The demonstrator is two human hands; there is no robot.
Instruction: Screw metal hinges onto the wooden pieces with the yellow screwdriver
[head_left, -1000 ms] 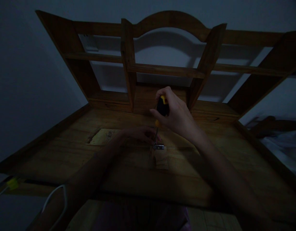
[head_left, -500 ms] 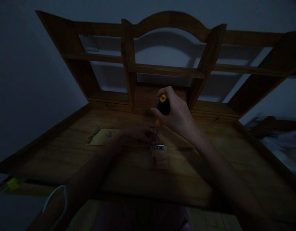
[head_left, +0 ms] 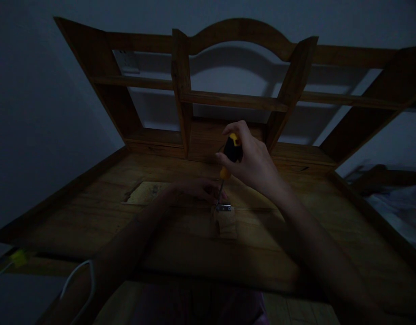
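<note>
My right hand [head_left: 253, 158] is wrapped round the black and yellow handle of a screwdriver [head_left: 232, 149]. The shaft slants down to a small metal hinge [head_left: 223, 207] at the edge of a small wooden block [head_left: 227, 225]. Close beside the screwdriver tip, my left hand [head_left: 197, 188] has its fingers bent together. What they pinch, if anything, is too dark to make out. Both hands are over a wooden desktop [head_left: 181, 257].
A wooden shelf unit [head_left: 233, 100] with an arched top stands at the back of the desk. On the left lies a pale, rough-edged board piece [head_left: 145, 193]. A white cable [head_left: 92, 280] with a yellow piece [head_left: 19, 257] is at the front left.
My right hand and the screwdriver handle have shifted slightly right, and the handle leans a little more. My left hand stays by the hinge.
</note>
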